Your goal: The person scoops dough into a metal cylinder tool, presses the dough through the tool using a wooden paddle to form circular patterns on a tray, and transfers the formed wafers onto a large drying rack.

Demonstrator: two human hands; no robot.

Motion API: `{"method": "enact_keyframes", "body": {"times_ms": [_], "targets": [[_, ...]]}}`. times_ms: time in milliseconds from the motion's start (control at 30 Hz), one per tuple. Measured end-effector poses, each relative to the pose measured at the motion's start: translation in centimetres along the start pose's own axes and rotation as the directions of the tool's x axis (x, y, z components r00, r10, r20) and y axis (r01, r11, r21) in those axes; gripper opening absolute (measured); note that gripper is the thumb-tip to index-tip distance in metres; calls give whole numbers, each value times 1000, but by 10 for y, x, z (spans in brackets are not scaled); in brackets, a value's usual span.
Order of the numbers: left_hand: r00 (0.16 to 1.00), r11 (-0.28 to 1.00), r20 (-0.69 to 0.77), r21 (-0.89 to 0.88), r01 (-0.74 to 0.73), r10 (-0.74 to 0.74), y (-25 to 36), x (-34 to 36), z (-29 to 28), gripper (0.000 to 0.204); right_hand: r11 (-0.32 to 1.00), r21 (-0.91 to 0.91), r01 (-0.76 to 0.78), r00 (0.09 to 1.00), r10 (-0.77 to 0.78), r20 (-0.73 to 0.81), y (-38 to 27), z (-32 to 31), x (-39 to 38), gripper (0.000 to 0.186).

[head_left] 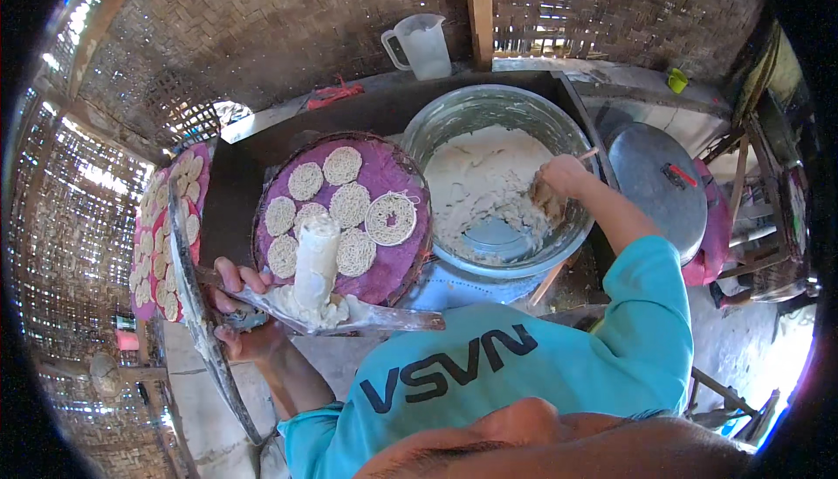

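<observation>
My left hand (255,345) is closed around a dough-smeared wooden press (384,318) at the lower left. An upright white cylinder (316,261), coated in pale dough, stands on the press's crossbar, and a long curved wooden lever (188,278) runs beside my fingers. My right hand (566,175) reaches into a large round basin (499,92) of white, crumbly dough (489,152). It grips a brown scoop (547,206), partly hidden, with a thin handle end showing above my fist. Left of the basin, a round tray (400,175) with a purple surface carries several stringy dough discs (341,165); one ring-shaped disc (390,219) has an open middle.
Behind the basin stands a clear plastic jug (424,47), with a red plastic bag (335,93) farther left. A large grey lid (656,184) lies at right. More dough discs sit on pink trays (194,208) at far left. Woven bamboo walls (288,25) enclose the workplace.
</observation>
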State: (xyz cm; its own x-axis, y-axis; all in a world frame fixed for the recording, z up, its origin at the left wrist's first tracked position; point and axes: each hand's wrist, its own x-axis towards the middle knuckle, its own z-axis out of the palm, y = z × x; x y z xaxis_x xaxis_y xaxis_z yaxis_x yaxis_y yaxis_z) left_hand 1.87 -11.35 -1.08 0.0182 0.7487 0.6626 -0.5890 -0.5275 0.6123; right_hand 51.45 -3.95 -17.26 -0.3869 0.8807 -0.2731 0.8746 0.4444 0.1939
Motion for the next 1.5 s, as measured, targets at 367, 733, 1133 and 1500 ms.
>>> {"method": "enact_keyframes", "body": {"times_ms": [367, 733, 1133, 1500], "targets": [[998, 997, -15, 51, 65, -65, 11, -6, -12, 34, 999, 36, 30, 965, -39, 259, -5, 7, -25, 21], [984, 844, 9, 516, 147, -177, 19, -1, 3, 35, 684, 697, -216, 944, -35, 327, 5, -64, -92, 28], [793, 397, 208, 917, 46, -573, -77, 18, 60, 45, 22, 998, -67, 982, -174, 70, -72, -177, -106, 41], [842, 440, 246, 898, -11, -480, -82, 10, 55, 39, 935, -279, 217, 644, -352, -679, -147, -326, -127, 23]]}}
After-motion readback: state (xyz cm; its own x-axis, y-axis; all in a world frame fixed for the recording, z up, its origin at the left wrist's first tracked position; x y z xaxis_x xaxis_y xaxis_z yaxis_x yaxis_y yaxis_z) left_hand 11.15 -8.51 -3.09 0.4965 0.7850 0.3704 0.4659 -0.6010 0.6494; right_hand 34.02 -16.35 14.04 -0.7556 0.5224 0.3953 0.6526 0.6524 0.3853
